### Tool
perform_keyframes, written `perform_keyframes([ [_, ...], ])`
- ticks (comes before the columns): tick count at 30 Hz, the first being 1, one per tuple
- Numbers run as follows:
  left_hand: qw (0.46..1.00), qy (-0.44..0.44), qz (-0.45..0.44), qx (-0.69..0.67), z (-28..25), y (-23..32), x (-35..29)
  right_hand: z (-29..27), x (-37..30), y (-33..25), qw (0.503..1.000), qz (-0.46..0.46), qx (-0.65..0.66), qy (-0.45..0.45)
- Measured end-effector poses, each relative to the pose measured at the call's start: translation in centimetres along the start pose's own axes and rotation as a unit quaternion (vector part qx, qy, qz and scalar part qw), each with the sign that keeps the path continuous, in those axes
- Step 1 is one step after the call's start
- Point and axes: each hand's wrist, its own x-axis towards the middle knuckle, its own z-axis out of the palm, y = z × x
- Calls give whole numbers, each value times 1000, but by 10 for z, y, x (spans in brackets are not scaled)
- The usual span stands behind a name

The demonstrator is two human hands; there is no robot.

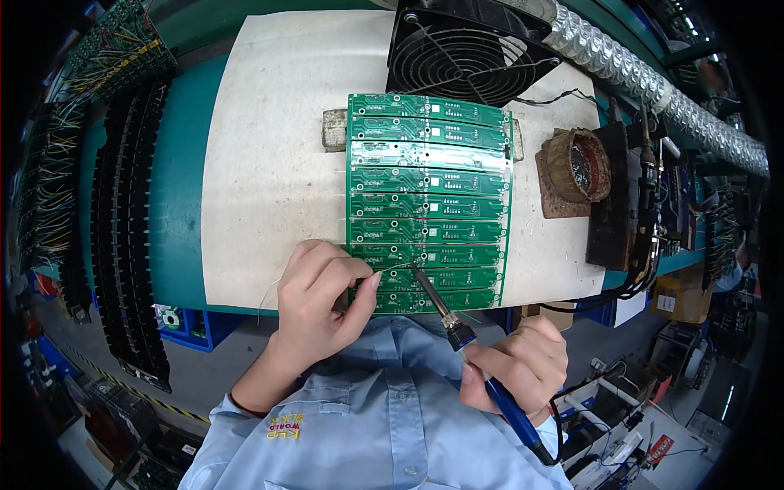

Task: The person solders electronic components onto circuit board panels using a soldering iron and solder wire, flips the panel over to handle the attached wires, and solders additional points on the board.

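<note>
A panel of green circuit boards (467, 234) lies in front of me, marked off in several long strips with white print. My right hand (523, 367) is closed around the blue handle of a soldering iron (453, 325). The iron's tip touches or hovers just over one of the lower strips; which of the two I cannot tell. My left hand (322, 296) pinches a thin strand of solder wire (394, 268) between thumb and forefinger. Its end reaches toward the iron's tip, and the rest trails off to the left of the hand.
A black fan (469, 61) stands behind the panel, with a silver flexible duct (621, 61) at the upper right. A round crusted pot (578, 166) sits right. Long black racks (126, 220) and wired boards (49, 192) stand left. White paper (273, 155) covers the bench.
</note>
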Motion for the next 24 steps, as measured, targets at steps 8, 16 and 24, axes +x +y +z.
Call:
perform_keyframes([
  [8, 999, 26, -4, -21, 1, -1, 0, -6, 4, -5, 998, -15, -36, -45],
  [16, 999, 34, -6, -20, -2, -2, -3, -14, 4, -2, 999, -14, -20, -22],
  [24, 999, 37, -1, -18, 1, -1, -2, -4, -6, 58, 899, 327, -52, 288],
])
